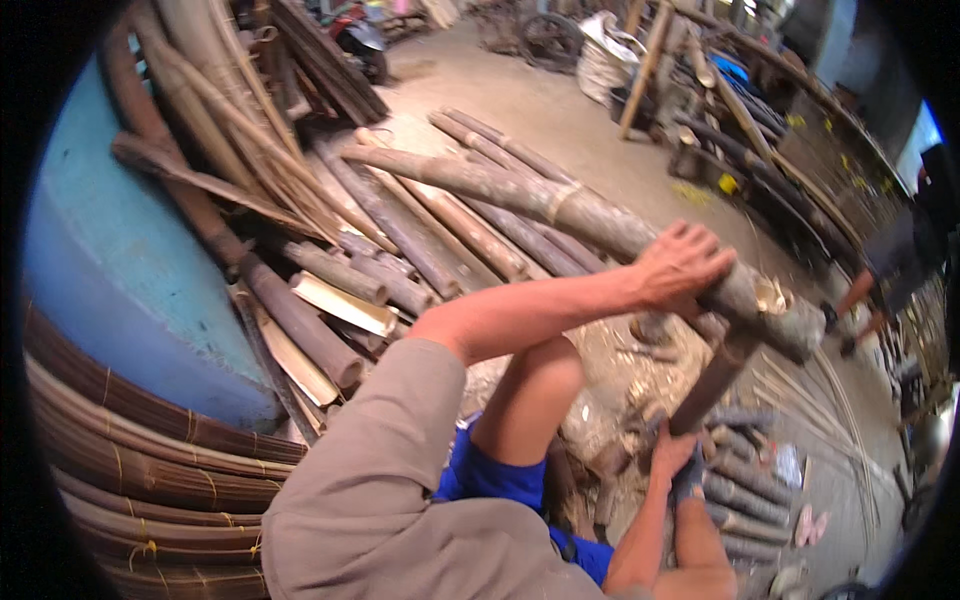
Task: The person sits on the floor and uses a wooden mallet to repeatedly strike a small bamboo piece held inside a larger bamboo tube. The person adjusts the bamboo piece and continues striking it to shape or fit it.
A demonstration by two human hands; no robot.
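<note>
Left hand gripping the pole, fingers clamping over it, right hand clasping the post, fingers wrapping it

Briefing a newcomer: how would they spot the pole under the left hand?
Right of the blue wall, poles lie piled. One long pole slants over them, set apart by the left hand on it and a pale cut near one end.

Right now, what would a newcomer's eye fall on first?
Probably the long pole slanting across the middle, under the left hand. Next, the short piece in the right hand, seemingly meeting the pole near its right end. Far left, the blue wall behind leaning bamboo.
</note>
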